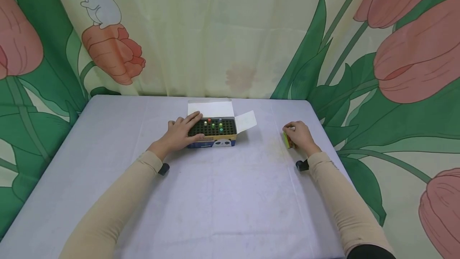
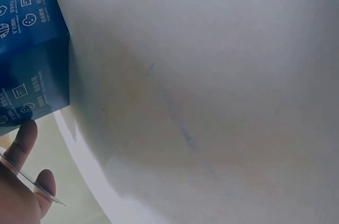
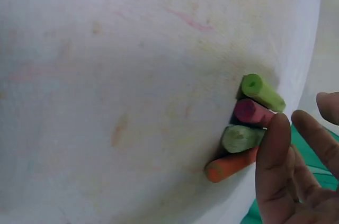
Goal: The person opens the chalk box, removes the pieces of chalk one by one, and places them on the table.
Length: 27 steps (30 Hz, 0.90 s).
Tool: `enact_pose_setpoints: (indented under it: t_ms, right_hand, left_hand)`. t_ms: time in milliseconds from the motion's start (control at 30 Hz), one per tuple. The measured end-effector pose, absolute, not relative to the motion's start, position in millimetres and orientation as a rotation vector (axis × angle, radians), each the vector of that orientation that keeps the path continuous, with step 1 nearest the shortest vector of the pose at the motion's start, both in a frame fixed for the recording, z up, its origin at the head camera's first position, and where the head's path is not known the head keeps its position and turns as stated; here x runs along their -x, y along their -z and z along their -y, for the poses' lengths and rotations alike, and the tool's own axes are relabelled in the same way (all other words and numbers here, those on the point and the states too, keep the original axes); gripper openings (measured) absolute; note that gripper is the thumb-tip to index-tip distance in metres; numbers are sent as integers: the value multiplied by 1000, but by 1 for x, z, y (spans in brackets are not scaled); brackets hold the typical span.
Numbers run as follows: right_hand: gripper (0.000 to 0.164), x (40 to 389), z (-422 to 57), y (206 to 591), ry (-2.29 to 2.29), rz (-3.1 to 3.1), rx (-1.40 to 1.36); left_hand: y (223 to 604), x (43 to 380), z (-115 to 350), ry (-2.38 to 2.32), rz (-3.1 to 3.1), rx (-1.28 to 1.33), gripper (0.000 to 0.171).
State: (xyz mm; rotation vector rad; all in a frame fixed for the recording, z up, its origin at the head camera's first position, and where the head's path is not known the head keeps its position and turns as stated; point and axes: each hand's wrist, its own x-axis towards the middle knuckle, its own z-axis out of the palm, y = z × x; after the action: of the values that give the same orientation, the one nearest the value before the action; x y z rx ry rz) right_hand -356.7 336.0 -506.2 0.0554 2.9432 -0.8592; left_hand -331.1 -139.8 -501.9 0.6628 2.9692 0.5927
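A blue and yellow chalk box point(image 1: 217, 143) with a panda face on its front stands on the table. Several coloured chalks point(image 1: 221, 130) poke up from its black holed insert point(image 1: 230, 126). My left hand point(image 1: 179, 133) grips the box's left end, thumb at the near side and fingers toward the back. At the right, my right hand point(image 1: 300, 135) is over a short row of chalks. The right wrist view shows a bright green chalk point(image 3: 262, 92), a pink chalk point(image 3: 249, 111), a pale green chalk point(image 3: 241, 138) and an orange chalk point(image 3: 228, 167). The thumb hides their far ends; a gap shows between thumb and forefinger.
The box's white lid point(image 1: 210, 108) stands raised behind it, and a white side flap point(image 1: 246, 122) sticks out to the right. A pale cloth point(image 1: 223, 203) with faint chalk smudges covers the table. Behind hangs a curtain point(image 1: 201, 35) printed with tulips and a rabbit.
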Motion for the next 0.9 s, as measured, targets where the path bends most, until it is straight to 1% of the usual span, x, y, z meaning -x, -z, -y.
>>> enact_pose_setpoints:
  t_ms: [167, 300, 500, 600, 700, 900]
  right_hand:
    - [41, 360, -329, 496, 999, -3010, -75]
    - [43, 364, -314, 483, 1233, -3043, -97]
    - [45, 373, -286, 455, 1842, -2884, -111]
    - [43, 375, -269, 439, 2085, -2721, -56]
    - [42, 376, -249, 429, 2145, -2643, 46]
    - [41, 368, -208, 428, 2015, -2611, 312]
  left_hand:
    - [500, 331, 140, -587, -2967, -658, 87]
    - [500, 331, 140, -565, -2970, -662, 87]
    - [498, 330, 139, -559, -2968, -667, 86]
    - [497, 330, 139, -562, -2967, -674, 86]
    - [497, 329, 139, -568, -2965, -666, 86]
    - [498, 330, 139, -577, -2965, -653, 85]
